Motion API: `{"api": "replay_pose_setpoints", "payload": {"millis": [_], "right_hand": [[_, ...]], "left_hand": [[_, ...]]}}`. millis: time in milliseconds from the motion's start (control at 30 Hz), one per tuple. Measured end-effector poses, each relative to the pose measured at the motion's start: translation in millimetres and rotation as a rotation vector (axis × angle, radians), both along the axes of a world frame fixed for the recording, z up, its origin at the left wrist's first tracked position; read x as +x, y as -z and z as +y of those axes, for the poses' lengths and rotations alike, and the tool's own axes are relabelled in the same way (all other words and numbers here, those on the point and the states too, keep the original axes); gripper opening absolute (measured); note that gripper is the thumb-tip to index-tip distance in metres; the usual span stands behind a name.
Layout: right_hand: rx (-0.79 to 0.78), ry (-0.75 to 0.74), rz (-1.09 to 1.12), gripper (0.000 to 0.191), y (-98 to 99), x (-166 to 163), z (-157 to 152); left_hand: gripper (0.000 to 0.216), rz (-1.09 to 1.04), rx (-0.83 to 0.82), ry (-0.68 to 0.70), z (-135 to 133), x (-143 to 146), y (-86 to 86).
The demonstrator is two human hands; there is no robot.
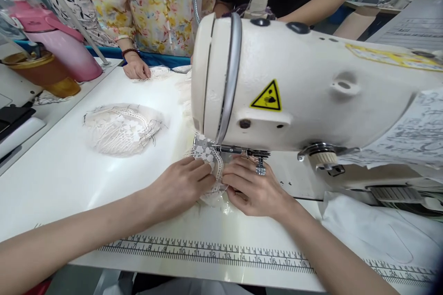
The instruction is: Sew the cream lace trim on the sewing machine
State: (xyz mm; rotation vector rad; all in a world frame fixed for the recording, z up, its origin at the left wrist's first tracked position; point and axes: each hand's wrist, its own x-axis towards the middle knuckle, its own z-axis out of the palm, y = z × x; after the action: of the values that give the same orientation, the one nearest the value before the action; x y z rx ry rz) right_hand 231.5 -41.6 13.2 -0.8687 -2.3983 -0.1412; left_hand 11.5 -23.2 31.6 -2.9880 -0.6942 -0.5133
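Note:
A strip of white lace (218, 166) lies on the bed of a white sewing machine (294, 83), under its head. My left hand (188, 184) rests on the lace from the left, its fingers curled down over it. From the right, my right hand (254, 184) grips the lace's edge between thumb and fingers, just below the metal presser parts (235, 149). The needle and the far end of the lace are hidden behind the machine head. Left of the machine, a separate oval lace piece (121, 129) with loose dark threads lies on the table.
A printed ruler (221, 253) runs along the table's front edge. White cloth (380, 230) lies at right. A pink bottle (62, 41) and a brown cup (44, 73) stand at far left. Across the table, another person's hand (136, 67) touches lace; a second person stands behind the machine.

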Motion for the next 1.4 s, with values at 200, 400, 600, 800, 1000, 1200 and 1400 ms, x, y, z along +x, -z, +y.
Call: {"api": "replay_pose_setpoints", "payload": {"millis": [200, 400, 600, 800, 1000, 1200, 1400], "right_hand": [[-0.141, 0.013, -0.157, 0.025, 2.1, 2.2, 2.9], [-0.1, -0.095, -0.085, 0.022, -1.1, 0.5, 6.2], [-0.106, -0.181, 0.049, 0.014, -1.7, 0.6, 11.8], [-0.135, -0.151, 0.118, 0.015, 2.5, 0.3, 9.8], [-0.115, -0.141, 0.129, 0.015, 2.5, 0.5, 10.2], [-0.095, -0.097, 0.092, 0.015, 3.6, 3.4, 10.3], [-0.008, 0.022, 0.004, 0.012, 2.1, 6.0, 8.7]], "left_hand": [[0.015, -0.124, 0.29, 0.027, -4.7, 1.8, 17.1], [0.014, -0.128, 0.312, -0.025, -5.0, -1.0, 16.1], [0.019, -0.151, 0.255, 0.008, -5.7, -4.8, 20.4], [0.025, -0.154, 0.144, 0.029, -6.4, -4.2, 26.6], [0.028, -0.162, 0.154, 0.024, -6.5, -2.0, 26.9], [0.032, -0.147, 0.151, 0.01, -5.8, 0.6, 27.8], [0.028, -0.148, 0.138, 0.017, -3.9, 2.6, 29.6]]}}
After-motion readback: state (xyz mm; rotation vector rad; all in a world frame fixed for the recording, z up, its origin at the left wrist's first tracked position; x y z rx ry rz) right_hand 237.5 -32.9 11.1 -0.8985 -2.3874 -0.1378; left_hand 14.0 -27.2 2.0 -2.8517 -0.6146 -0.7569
